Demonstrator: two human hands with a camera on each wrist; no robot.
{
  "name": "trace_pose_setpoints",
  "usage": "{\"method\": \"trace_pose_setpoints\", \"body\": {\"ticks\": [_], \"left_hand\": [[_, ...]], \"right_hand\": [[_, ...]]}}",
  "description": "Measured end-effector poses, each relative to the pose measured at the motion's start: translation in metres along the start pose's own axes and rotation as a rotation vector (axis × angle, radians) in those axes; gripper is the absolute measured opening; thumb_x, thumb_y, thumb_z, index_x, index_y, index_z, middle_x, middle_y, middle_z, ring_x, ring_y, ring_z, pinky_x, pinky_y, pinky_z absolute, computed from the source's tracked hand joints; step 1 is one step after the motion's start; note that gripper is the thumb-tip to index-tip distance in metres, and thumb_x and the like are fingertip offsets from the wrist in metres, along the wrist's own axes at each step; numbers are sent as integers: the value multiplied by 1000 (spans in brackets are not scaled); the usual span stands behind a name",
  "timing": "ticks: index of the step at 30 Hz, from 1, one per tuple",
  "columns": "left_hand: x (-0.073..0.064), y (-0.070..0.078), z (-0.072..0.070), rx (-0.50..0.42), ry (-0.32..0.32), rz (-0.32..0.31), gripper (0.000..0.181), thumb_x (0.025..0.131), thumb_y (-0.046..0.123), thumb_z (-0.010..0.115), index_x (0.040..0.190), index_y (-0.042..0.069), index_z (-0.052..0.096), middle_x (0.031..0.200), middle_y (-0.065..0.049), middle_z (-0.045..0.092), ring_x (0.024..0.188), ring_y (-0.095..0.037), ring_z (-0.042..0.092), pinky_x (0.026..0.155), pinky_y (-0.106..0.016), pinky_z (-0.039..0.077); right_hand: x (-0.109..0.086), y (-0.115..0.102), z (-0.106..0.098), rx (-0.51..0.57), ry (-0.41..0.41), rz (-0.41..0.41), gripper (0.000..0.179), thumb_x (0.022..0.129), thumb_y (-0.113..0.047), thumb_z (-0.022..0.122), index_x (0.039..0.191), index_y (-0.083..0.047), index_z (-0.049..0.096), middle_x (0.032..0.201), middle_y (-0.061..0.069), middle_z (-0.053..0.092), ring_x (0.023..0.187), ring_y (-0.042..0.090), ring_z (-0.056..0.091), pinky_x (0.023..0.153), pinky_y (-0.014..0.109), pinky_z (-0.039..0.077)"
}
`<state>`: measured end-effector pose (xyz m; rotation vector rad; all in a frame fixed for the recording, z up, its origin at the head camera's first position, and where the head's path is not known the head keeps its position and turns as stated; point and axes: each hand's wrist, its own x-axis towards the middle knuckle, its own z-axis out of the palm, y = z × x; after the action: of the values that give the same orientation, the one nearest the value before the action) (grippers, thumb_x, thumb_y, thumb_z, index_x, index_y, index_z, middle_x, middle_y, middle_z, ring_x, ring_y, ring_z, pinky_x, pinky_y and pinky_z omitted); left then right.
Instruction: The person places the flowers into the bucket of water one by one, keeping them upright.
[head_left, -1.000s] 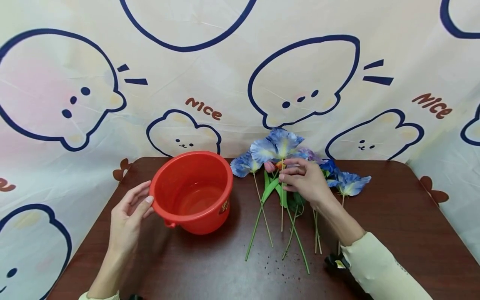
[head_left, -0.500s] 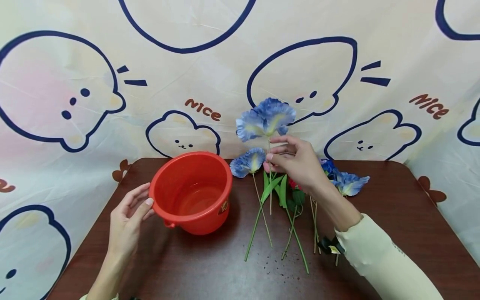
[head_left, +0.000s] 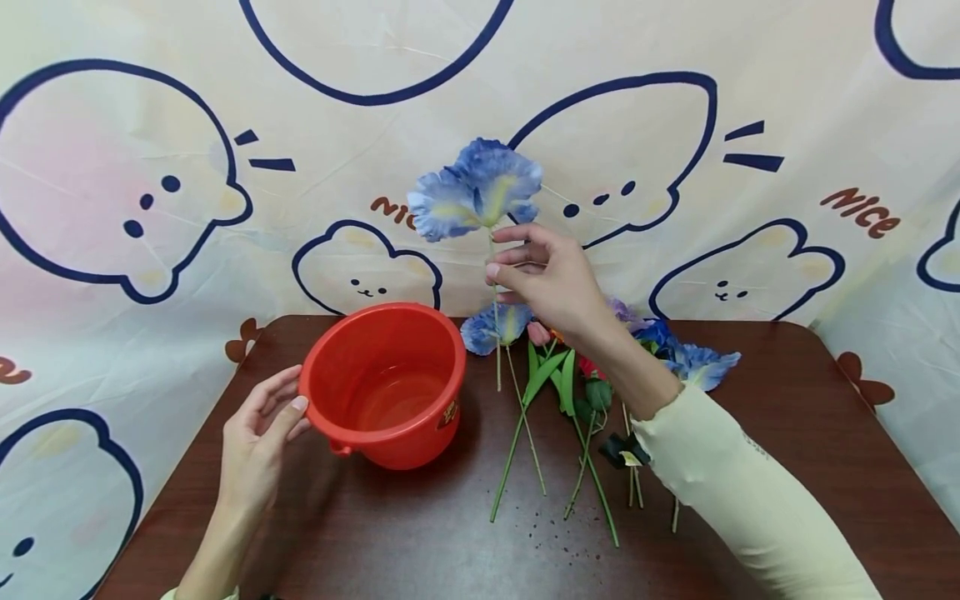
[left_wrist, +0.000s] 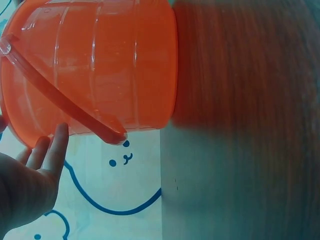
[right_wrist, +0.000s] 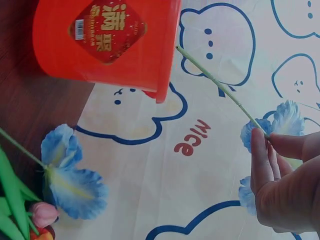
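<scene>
Blue flower [head_left: 480, 187]: right hand [head_left: 553, 273] pinches it, left [head_left: 255, 450] touches bucket [head_left: 408, 448], whose handle [left_wrist: 65, 103] only left wrist shows.

Dark brown tabletop [head_left: 787, 467]; on it a red bucket [head_left: 416, 442]; flowers [head_left: 543, 379] just beside; scattered dark specks [head_left: 557, 527] nearby

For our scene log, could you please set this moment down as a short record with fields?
left hand: touches the rim of the bucket
right hand: pinches a blue flower by its stem, raised
bucket: red, standing on the table, no flowers inside
loose flowers: mixed colours, lying right of the bucket
backdrop: pale, cartoon print
</scene>
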<state>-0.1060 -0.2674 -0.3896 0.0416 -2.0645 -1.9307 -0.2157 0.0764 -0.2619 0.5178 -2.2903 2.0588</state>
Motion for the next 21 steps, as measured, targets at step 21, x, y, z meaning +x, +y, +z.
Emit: {"method": "trace_pose_setpoints", "body": {"ticks": [21], "left_hand": [[0, -2, 3, 10, 19, -5, 43, 98, 9, 60, 141, 4, 52, 123, -7, 64, 104, -13, 69, 78, -22, 59]], "right_hand": [[26, -3, 49, 138, -39, -22, 31, 92, -8, 70, 123, -11, 66, 104, 15, 72, 88, 25, 73, 73, 41, 63]]}}
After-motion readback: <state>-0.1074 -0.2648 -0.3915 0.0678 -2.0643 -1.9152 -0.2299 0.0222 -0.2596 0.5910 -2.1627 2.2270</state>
